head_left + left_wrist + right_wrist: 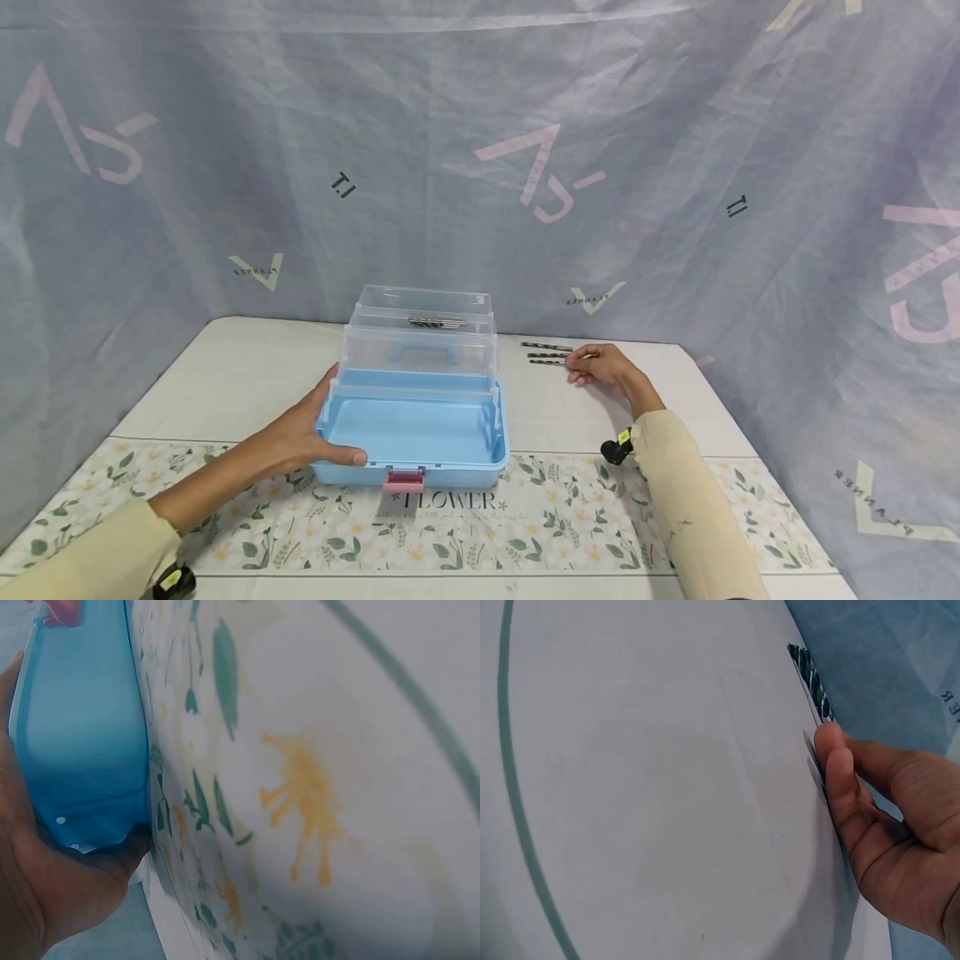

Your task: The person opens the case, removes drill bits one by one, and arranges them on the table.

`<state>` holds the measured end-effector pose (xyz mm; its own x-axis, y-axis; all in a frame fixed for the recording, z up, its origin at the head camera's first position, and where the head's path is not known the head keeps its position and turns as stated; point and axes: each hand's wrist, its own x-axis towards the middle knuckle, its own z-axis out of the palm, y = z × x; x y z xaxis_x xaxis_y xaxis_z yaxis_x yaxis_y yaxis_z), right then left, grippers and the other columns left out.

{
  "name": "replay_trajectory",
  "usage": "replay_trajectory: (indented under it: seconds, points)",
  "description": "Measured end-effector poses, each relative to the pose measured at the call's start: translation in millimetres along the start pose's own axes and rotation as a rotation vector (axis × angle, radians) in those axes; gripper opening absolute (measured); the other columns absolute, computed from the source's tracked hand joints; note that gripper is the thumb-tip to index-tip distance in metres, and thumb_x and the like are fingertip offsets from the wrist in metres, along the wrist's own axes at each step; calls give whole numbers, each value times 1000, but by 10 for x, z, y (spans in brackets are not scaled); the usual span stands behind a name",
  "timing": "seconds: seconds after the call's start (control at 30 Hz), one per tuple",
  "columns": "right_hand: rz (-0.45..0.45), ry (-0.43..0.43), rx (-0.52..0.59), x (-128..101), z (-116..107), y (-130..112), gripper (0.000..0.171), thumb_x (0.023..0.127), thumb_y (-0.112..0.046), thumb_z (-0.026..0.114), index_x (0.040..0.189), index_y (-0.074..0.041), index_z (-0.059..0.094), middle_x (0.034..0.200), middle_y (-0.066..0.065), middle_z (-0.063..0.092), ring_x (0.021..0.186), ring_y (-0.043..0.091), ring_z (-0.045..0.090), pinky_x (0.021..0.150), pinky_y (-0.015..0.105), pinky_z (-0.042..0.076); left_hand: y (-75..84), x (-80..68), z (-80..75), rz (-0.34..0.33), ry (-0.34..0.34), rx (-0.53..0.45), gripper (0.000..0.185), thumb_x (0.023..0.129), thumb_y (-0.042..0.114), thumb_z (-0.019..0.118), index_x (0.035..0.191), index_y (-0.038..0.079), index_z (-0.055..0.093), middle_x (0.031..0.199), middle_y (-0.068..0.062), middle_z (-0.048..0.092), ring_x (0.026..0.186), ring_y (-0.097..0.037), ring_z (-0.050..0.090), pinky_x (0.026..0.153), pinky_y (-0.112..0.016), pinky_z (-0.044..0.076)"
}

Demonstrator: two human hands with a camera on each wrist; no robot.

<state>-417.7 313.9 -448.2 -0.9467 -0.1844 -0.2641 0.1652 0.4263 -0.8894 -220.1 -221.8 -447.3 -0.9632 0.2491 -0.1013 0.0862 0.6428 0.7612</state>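
A light blue tool box (416,429) stands open at the table's middle, its clear trays (420,346) lifted toward the back. One drill bit (437,321) lies in the top tray. My left hand (311,433) grips the box's front left corner, thumb over the front rim; the left wrist view shows the palm (45,892) against the blue wall (82,727). To the right of the box, three drill bits (547,354) lie side by side on the table. My right hand (592,365) rests beside them, its fingertips (832,746) touching a twisted bit (810,679).
A pink latch (403,478) hangs at the box's front. The tablecloth (525,517) has a floral band along the near edge and is plain white further back. A blue-grey printed curtain (480,167) closes off the back and both sides.
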Motion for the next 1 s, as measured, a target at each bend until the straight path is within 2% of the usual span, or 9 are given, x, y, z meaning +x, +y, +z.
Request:
replay_trajectory:
  seconds: [0.3, 0.57, 0.9, 1.0]
  points:
    - [35, 35, 27, 14, 30, -14, 32, 115, -7, 66, 141, 12, 68, 88, 0, 83, 76, 6, 77, 70, 21, 64, -11, 16, 11, 26, 20, 18, 161, 78, 54, 102, 182, 19, -15, 187, -34, 4, 167, -68, 20, 117, -87, 42]
    - [41, 20, 25, 5, 24, -35, 34, 116, -9, 63, 144, 11, 66, 90, -1, 82, 78, 4, 76, 71, 20, 62, 0, 10, -1, 50, 31, 16, 160, 78, 52, 103, 182, 16, -13, 187, -34, 6, 166, -68, 22, 117, -88, 40]
    - [31, 29, 72, 9, 13, -9, 31, 115, -8, 66, 139, 10, 69, 88, -1, 84, 78, 5, 78, 69, 19, 62, 8, -3, 4, 18, 16, 13, 162, 78, 54, 103, 182, 17, -16, 187, -34, 0, 167, -69, 17, 117, -89, 39]
    - [36, 29, 86, 19, 18, -10, 34, 115, -8, 66, 142, 11, 67, 89, -1, 84, 78, 5, 78, 68, 19, 62, 0, -2, 5, 22, 16, 13, 161, 79, 53, 102, 182, 17, -15, 187, -34, 0, 167, -69, 17, 116, -89, 40]
